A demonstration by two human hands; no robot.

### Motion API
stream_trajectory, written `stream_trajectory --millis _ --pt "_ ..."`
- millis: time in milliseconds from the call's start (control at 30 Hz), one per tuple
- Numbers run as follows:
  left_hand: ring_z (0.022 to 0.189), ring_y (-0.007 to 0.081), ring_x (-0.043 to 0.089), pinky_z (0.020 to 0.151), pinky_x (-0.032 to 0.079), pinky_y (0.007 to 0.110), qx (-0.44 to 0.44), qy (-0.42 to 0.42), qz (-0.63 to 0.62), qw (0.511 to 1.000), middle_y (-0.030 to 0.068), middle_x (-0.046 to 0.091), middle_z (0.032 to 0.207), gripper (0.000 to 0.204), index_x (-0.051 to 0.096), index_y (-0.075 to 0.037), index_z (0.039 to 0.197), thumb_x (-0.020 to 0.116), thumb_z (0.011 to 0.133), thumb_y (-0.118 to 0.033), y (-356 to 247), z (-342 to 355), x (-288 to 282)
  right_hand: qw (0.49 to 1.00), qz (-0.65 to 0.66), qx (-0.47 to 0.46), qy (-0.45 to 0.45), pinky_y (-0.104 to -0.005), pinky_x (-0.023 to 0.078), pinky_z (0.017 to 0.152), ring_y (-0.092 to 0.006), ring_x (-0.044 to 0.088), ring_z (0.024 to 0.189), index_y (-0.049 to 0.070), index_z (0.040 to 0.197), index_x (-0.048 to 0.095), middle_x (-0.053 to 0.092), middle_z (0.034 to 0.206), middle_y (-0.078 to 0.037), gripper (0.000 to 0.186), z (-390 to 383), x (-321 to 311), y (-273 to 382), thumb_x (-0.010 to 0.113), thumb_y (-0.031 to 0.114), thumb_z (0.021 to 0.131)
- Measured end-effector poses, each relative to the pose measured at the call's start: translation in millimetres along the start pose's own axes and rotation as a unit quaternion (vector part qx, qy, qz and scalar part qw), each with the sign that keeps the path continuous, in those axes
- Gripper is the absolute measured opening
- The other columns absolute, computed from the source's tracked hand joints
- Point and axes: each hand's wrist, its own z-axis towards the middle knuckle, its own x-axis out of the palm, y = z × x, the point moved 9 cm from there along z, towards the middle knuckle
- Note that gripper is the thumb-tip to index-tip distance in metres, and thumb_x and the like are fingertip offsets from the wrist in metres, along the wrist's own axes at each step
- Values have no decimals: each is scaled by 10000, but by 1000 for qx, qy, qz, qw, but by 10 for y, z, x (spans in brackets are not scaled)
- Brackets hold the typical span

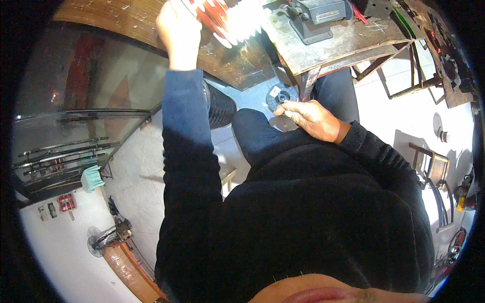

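Observation:
My left hand point(179, 30) reaches up to the top edge, beside a bundle of reddish-brown coiled windings point(214, 20). Strong glare washes out the hand and part of the bundle, and the fingers run out of view or are lost in the light. My right hand point(316, 120) is over my lap, thumb and fingers pinched together. What lies in the pinch, if anything, is too small to make out. Just past those fingertips is a dark round spool point(275, 103) with a pale label; whether the fingers touch it I cannot tell.
A worn workbench point(298, 58) stands at the upper right, bearing a grey metal machine point(323, 15). A wooden tabletop point(108, 20) spans the upper left. Behind me are a fan point(96, 241), a small stool point(429, 164) and a teal cloth-like thing point(92, 178).

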Motion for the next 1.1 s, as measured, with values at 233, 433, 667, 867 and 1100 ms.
stream_trajectory --millis 233,433,667,867,1100 --pt "741 221 687 681 567 382 -127 15 177 976 66 688 807 47 630 -20 903 635 930 17 460 -1113 230 1000 -8 5 -3 -390 548 800 -273 677 815 89 1295 705 698 921 -154 238 7 -57 8 550 124 1118" --pt "742 258 693 693 568 348 89 24 263 960 134 667 799 97 649 -19 927 633 1001 -80 -553 -1038 270 1000 9 1 21 -387 554 841 -287 685 872 84 1295 702 712 982 -159 236 12 2 14 551 106 1114" --pt "830 181 677 738 557 337 -79 16 116 990 87 707 942 238 696 -31 1052 557 1103 -218 188 -44 195 998 -15 50 24 -373 544 825 -260 680 880 82 1298 697 701 981 -163 237 -24 -4 -42 549 101 1114" --pt "813 291 702 756 575 365 -88 1 274 958 138 675 876 65 651 -44 973 623 994 -99 262 -1416 248 1000 -20 16 15 -398 556 828 -325 709 878 84 1298 695 723 988 -175 239 -9 -45 27 547 88 1110" --pt "728 168 669 617 540 327 54 12 130 990 41 669 813 174 655 -32 946 604 1052 -160 -475 -477 163 999 -13 -19 34 -416 565 873 -362 728 961 84 1297 700 749 1057 -188 236 4 11 59 559 95 1108"
